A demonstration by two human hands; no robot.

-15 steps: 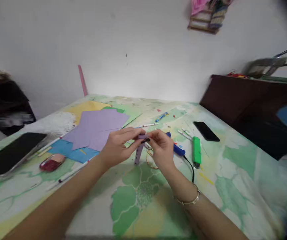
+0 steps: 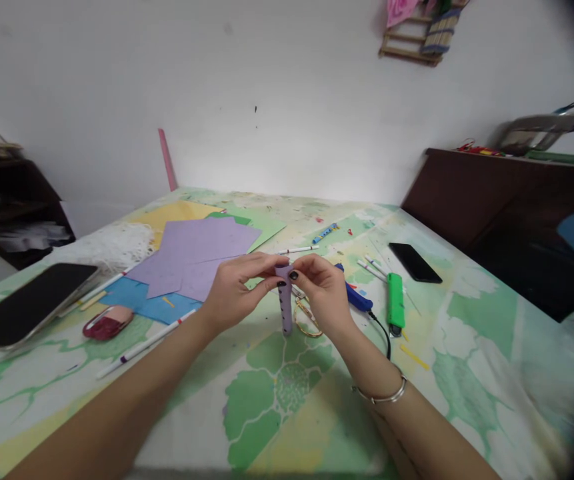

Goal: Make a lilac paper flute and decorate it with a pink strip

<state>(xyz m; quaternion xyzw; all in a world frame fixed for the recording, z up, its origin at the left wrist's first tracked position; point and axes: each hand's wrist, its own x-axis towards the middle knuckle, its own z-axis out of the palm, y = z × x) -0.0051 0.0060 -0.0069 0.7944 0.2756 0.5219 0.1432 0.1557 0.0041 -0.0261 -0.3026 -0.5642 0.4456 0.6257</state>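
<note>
A slim purple paper tube [image 2: 285, 310] with a row of dark spots along its side stands roughly upright over the table's middle. My left hand [image 2: 244, 290] pinches its top from the left, between thumb and fingers. From the right, the thumb and fingers of my right hand [image 2: 323, 290] close on the same top end. Just behind my right hand lie gold-handled scissors [image 2: 307, 323], partly covered by it. Close by on the right is a blue glue gun [image 2: 359, 298] with a black cord, its front part hidden behind my hand.
Purple sheets [image 2: 201, 250] overlap blue, yellow and green paper at the left. A green cutter [image 2: 395, 300], a black phone [image 2: 415, 262] and white sticks lie right. A larger phone [image 2: 27, 303], a red-and-pink object [image 2: 108, 323] and a long white stick [image 2: 147, 343] lie left.
The purple tube has gone from leaning to nearly upright, its lower end shifting right. Both hands still hold its top. The whole view has shifted slightly.
</note>
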